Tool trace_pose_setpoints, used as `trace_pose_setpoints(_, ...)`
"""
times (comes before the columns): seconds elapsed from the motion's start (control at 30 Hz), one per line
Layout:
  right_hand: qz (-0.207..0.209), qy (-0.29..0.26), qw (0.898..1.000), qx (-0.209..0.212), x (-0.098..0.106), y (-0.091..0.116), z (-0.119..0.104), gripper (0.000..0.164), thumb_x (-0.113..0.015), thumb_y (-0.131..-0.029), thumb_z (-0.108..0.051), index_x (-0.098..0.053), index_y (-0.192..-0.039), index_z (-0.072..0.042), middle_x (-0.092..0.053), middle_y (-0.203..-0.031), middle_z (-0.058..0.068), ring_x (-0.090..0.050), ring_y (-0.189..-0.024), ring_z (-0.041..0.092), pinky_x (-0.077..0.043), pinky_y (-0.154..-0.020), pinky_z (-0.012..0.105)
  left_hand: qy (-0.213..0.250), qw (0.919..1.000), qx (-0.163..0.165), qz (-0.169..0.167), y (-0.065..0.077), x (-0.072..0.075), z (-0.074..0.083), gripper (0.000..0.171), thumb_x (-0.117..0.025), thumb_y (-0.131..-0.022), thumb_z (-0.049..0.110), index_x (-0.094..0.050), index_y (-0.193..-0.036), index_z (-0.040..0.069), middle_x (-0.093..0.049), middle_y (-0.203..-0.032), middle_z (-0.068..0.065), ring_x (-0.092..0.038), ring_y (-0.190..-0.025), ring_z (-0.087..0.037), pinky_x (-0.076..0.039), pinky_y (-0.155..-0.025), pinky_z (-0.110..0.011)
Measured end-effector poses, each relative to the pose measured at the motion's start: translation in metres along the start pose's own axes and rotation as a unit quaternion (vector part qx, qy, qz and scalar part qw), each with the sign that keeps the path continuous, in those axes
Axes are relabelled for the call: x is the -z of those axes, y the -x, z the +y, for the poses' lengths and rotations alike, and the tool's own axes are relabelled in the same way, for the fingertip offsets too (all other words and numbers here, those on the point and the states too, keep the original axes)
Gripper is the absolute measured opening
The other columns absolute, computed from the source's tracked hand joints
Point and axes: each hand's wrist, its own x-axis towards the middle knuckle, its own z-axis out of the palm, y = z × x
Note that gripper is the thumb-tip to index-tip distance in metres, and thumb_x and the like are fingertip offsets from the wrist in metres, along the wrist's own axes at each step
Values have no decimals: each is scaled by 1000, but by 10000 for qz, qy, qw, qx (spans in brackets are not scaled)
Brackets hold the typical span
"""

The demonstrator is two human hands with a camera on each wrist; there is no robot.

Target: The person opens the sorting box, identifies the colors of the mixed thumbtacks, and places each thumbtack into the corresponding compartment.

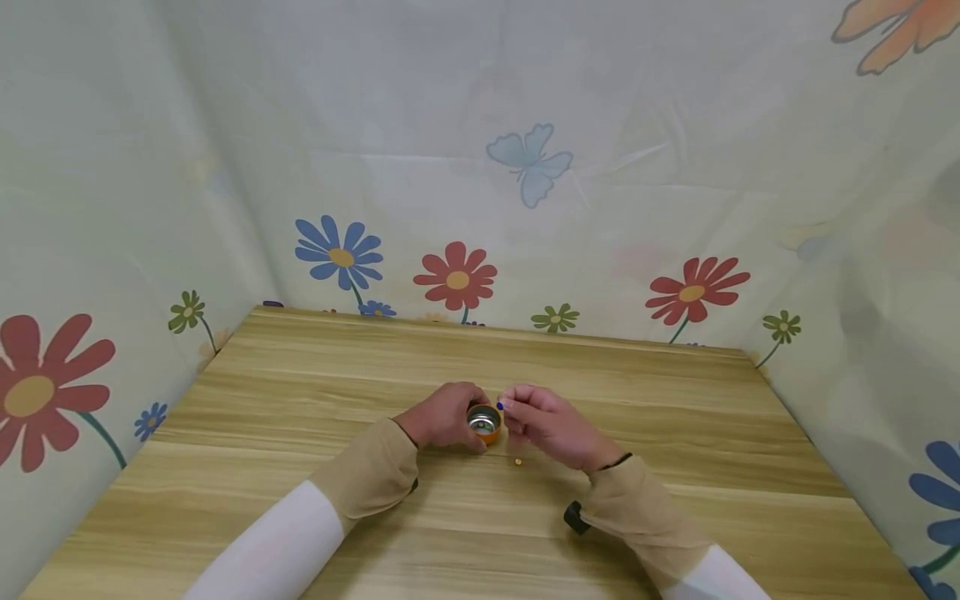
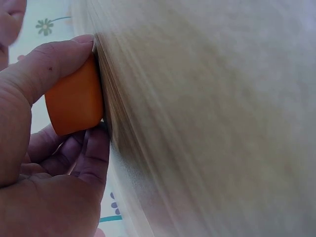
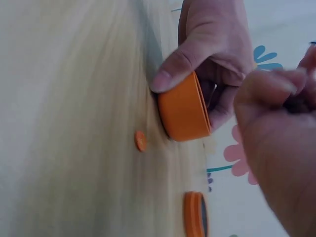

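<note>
My left hand [image 1: 448,417] holds a small round orange cup [image 1: 492,437] with a shiny metal inside, upright on the table. In the left wrist view its thumb and fingers grip the orange wall [image 2: 76,103] from opposite sides. Just right of the rim, my right hand [image 1: 553,427] pinches a small blue piece [image 1: 500,406] between thumb and fingertips; the fingers mostly cover it. On the wood near the cup lies a small, flat, round orange piece [image 3: 140,141], which looks yellowish in the head view.
A low round orange thing with a dark top [image 3: 195,215] stands on the table in the right wrist view. The wooden table [image 1: 300,367] ends at a flowered cloth backdrop [image 1: 420,200] behind and at both sides. A black device [image 1: 576,517] sits at my right wrist.
</note>
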Motion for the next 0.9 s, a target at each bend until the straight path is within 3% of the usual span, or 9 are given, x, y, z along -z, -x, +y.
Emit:
trace_pose_setpoints(0.1, 327, 1036, 9941, -55, 4, -5, 1, 29, -45, -102, -24, -49, -98, 4, -32, -75, 14, -30, -64, 26, -27, -59, 40, 43, 10000, 65, -30, 0, 0, 0, 48, -89, -60, 18, -62, -98, 7, -59, -90, 0, -57, -81, -15, -45, -71, -22)
trace_pose_setpoints(0.23, 632, 2090, 9758, -113, 8, -8, 3, 29, -47, -101, -26, -55, -104, 1, -40, -73, 14, -33, -58, 23, -33, -54, 32, 32, 9998, 165, -77, 1, 0, 1, 47, -88, -62, 19, -61, -99, 8, -59, -91, 1, -57, -82, -15, -45, -72, -21)
trace_pose_setpoints(0.37, 812, 2922, 9528, -107, 8, -13, 4, 25, -51, -99, -26, -59, -102, -3, -46, -71, 7, -38, -58, 17, -35, -54, 26, 26, 9998, 166, -101, 2, 1, 3, 47, -88, -62, 19, -61, -99, 7, -59, -91, 0, -57, -83, -16, -45, -72, -22)
trace_pose_setpoints(0.53, 808, 3766, 9228, 63, 7, -19, 4, 17, -57, -96, -21, -62, -95, -5, -42, -64, -2, -37, -56, 12, -34, -54, 24, -41, 9999, 127, -86, 2, 1, 4, 47, -88, -63, 19, -61, -99, 6, -59, -91, -2, -58, -82, -18, -45, -70, -21)
trace_pose_setpoints(0.73, 683, 4815, 8738, -53, 6, -27, 6, 7, -61, -93, -14, -62, -87, -10, -43, -63, -5, -38, -54, 8, -35, -52, 23, -86, 9999, 96, -66, 1, 1, 3, 45, -88, -63, 20, -61, -98, 8, -59, -92, -3, -57, -82, -18, -45, -69, -21)
trace_pose_setpoints(0.9, 330, 5565, 8301, -91, 7, -33, 8, 7, -62, -91, -12, -62, -85, -14, -51, -69, -9, -45, -60, 6, -42, -58, 23, -137, 9999, 84, -48, 1, 0, 2, 45, -88, -63, 21, -62, -98, 9, -59, -93, -4, -57, -84, -19, -45, -70, -21)
